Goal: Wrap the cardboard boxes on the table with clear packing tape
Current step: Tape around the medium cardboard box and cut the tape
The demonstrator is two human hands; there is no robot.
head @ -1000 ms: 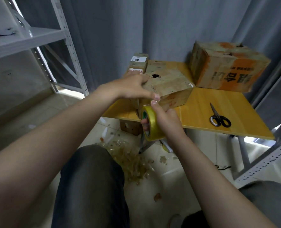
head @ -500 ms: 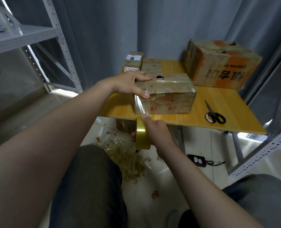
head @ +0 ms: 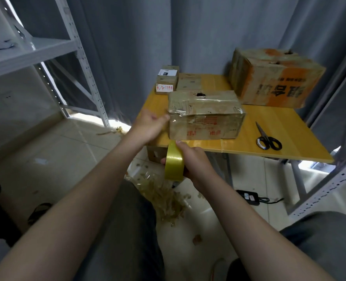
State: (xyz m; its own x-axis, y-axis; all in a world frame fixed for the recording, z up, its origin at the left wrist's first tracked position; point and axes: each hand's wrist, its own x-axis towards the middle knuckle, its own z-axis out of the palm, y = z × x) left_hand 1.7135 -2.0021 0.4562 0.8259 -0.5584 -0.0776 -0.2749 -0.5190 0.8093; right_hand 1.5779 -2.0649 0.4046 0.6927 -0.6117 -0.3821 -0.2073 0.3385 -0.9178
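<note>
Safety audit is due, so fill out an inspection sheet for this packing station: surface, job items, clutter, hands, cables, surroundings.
Surface: yellow wooden tabletop, carrying boxes and scissors.
Job's things: taped brown cardboard box at the near edge; large orange-printed cardboard box back right; small labelled cardboard boxes back left; yellowish roll of packing tape below the table edge.
Clutter: black-handled scissors right of the taped box; pile of tape scraps on the floor.
Hands: left hand touches the taped box's left end; right hand grips the roll.
Cables: black power strip with cord on the floor near the table legs.
Surroundings: grey metal shelving; grey curtains.
</note>
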